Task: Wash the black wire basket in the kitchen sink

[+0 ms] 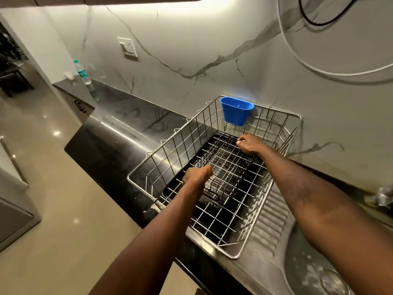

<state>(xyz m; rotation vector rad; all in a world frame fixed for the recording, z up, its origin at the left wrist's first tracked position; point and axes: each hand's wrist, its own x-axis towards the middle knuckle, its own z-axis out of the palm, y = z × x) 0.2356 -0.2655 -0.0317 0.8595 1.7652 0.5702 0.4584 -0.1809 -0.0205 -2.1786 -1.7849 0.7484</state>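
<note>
Both hands grip the black wire basket (pixel 228 167)
It lies inside a steel dish rack (pixel 180 143) beside the sink (pixel 319 267); left hand (pixel 197 174) curled round its near edge; right hand (pixel 248 144) clasping its far edge.

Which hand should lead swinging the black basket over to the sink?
Right, likely: the right hand grips the black wire basket on the sink side; the left hand grips its opposite edge, farther away.

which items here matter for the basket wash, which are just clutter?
Job: black wire basket, left hand and right hand gripping it, sink.
Lying about: silver rack, blue cup, water bottle, wall socket.
</note>
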